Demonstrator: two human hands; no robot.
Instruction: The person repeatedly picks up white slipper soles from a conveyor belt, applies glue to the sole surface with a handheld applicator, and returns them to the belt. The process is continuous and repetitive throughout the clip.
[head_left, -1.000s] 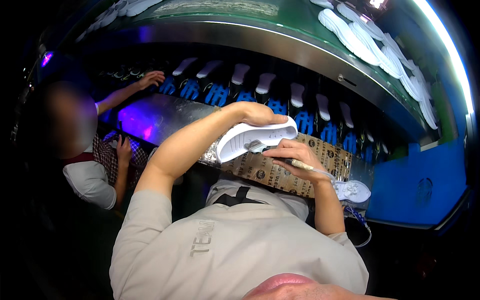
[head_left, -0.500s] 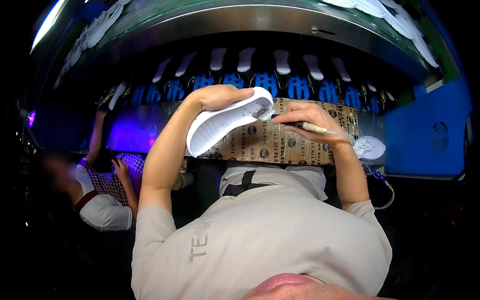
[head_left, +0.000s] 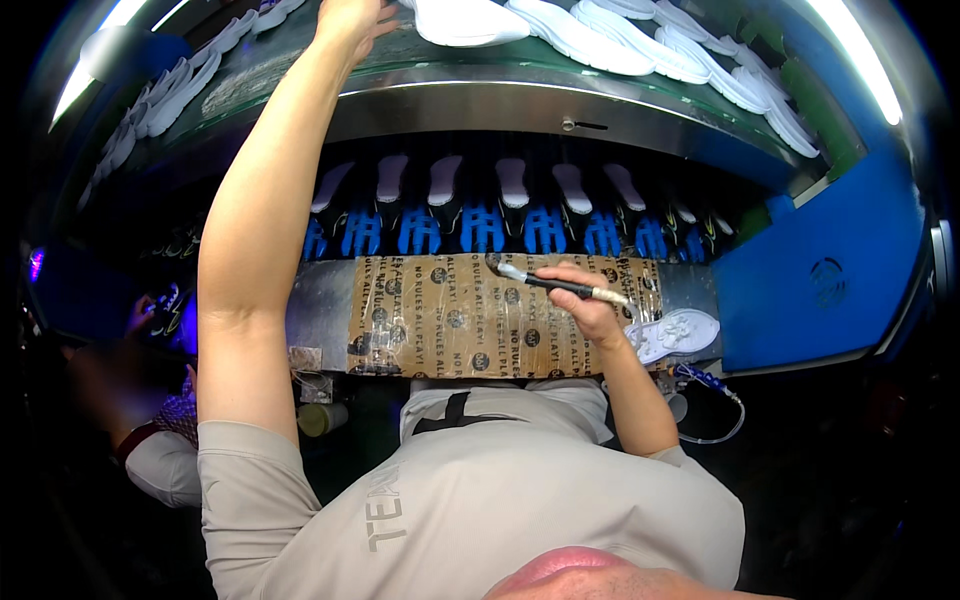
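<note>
My left hand (head_left: 350,22) reaches up to the green upper belt, partly cut off by the top edge of the view. Its visible fingers are spread, just left of a white shoe sole (head_left: 465,24) lying there. No grip on that sole shows. In my right hand (head_left: 590,305) is a brush (head_left: 548,283) with a dark handle and a pale wrapped end, joined to a thin clear tube. The brush's dark bristles point left, above a cardboard-covered work surface (head_left: 430,325).
Several white soles (head_left: 620,45) lie along the upper belt (head_left: 420,68). Beneath it, shoe uppers (head_left: 512,185) stand sole-up on blue racks (head_left: 482,230). A sole-shaped white piece (head_left: 678,335) with a crumpled lump sits at right, beside a blue panel (head_left: 810,285). Another person (head_left: 165,460) is at left.
My left hand has gone from holding a white sole over the cardboard up to the belt, away from the sole there. My right hand has shifted slightly left and down, still with the brush.
</note>
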